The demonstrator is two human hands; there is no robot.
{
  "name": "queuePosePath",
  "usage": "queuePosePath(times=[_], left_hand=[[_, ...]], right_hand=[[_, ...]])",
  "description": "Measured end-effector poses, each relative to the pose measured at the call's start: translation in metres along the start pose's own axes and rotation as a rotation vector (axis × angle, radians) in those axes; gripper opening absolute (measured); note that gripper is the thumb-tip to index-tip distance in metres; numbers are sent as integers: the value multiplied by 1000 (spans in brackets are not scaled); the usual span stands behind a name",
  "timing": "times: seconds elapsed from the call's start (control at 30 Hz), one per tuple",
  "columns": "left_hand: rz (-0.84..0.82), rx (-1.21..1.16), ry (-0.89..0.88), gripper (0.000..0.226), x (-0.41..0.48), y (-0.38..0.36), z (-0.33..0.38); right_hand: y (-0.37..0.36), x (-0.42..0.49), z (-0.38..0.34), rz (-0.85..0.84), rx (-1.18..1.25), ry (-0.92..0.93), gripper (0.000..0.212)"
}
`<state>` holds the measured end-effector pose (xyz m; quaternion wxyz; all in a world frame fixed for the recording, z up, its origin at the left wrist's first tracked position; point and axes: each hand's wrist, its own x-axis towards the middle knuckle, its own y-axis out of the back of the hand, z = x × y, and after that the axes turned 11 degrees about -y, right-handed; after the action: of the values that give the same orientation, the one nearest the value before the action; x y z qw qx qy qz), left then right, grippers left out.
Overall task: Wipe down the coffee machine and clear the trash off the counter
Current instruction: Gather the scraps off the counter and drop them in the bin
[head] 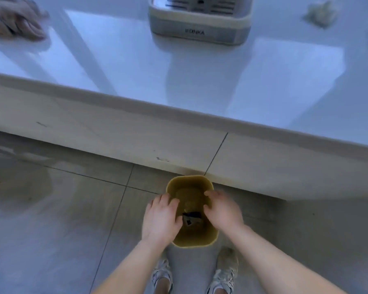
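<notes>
A yellow trash bin (202, 238) stands on the floor just in front of the counter's base. Dark scraps of trash (192, 217) lie inside it. My left hand (160, 217) hovers over the bin's left rim with its fingers loosely curled and apart, holding nothing. My right hand (222, 211) is over the right side of the opening, fingers spread downward and empty, slightly blurred. The coffee machine (200, 28), grey with a slotted drip tray, sits at the back of the white counter (119, 60). A crumpled wad of paper (321, 13) lies on the counter at the far right.
Another person's hand (15, 18) rests on the counter at the far left. The counter's front edge (179, 115) runs diagonally across the view. My two shoes (225, 270) stand on the grey tiled floor right behind the bin.
</notes>
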<state>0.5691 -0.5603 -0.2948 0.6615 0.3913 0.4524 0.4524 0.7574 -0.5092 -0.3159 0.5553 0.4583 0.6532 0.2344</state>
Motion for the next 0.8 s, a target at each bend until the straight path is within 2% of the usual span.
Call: queuePosePath(times=[0.33,0.6,0.8], left_hand=[[82,-4,-70,42,-43,137,58],[152,51,-151,38,-39,209,75],[210,93,-249,36,-19,249,72]], right_hand=[[146,-92,-35,115,33,71,35],[211,-128,-40,212,30,47,46],[244,-135,-44,300,48,7,46]])
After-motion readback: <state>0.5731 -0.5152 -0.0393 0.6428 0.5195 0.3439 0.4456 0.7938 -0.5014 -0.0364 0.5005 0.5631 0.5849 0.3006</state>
